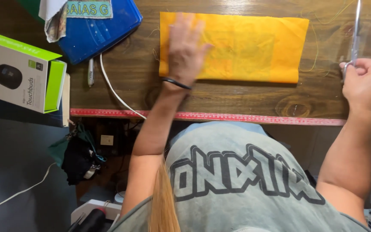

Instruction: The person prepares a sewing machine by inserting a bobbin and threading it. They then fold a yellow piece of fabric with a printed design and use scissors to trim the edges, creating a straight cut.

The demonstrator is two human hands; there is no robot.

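A folded yellow cloth (pixel 254 47) lies flat on the dark wooden table (pixel 237 96). My left hand (pixel 185 49) rests flat on the cloth's left part, fingers spread and blurred; a black band circles the wrist. At the table's right edge my right hand (pixel 366 79) is closed around the handles of a pair of scissors (pixel 356 30), whose blades point away from me.
A red measuring tape (pixel 237 117) runs along the table's near edge. A blue folder (pixel 95 32), a pen (pixel 91 71) and a white cable (pixel 114 92) lie at the left. A white and green box (pixel 20 71) sits at far left. Loose yellow threads (pixel 314 51) lie by the cloth.
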